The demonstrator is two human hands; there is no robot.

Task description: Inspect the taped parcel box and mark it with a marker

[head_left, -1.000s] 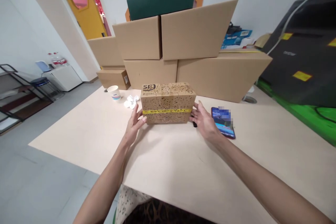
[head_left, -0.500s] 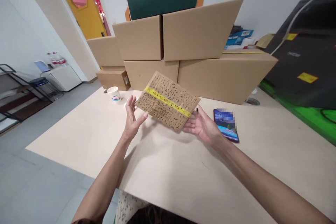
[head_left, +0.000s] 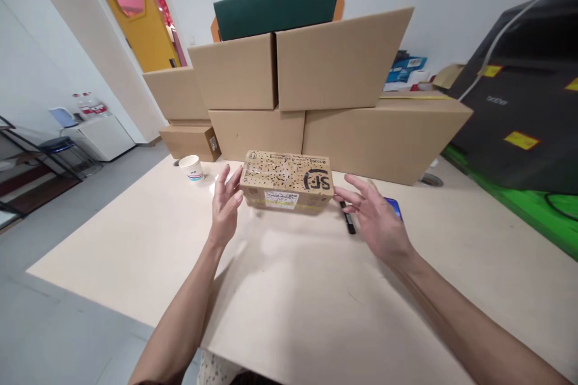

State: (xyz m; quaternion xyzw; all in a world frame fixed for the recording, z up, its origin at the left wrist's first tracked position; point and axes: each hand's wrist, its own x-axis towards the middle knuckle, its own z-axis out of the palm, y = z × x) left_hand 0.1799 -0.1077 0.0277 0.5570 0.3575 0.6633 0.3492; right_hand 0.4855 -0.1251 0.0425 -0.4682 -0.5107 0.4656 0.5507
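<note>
Head view: both open hands, left hand (head_left: 224, 204) and right hand (head_left: 377, 219), flank the parcel (head_left: 286, 180).

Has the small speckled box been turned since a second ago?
Yes. The speckled box has been flipped: its logo now reads upside down at the right, and it again lies before the big cartons.

The phone (head_left: 394, 207), just beyond the fingers of the right hand (head_left: 377, 222), is hidden by that hand except for one blue corner. The crumpled white thing behind the fingers of the left hand (head_left: 224, 207) is hidden but for a sliver, and motion blurs those fingertips. The label (head_left: 280, 199) on the printed box (head_left: 287, 180), between the two sets of fingertips, is too small to read.
</note>
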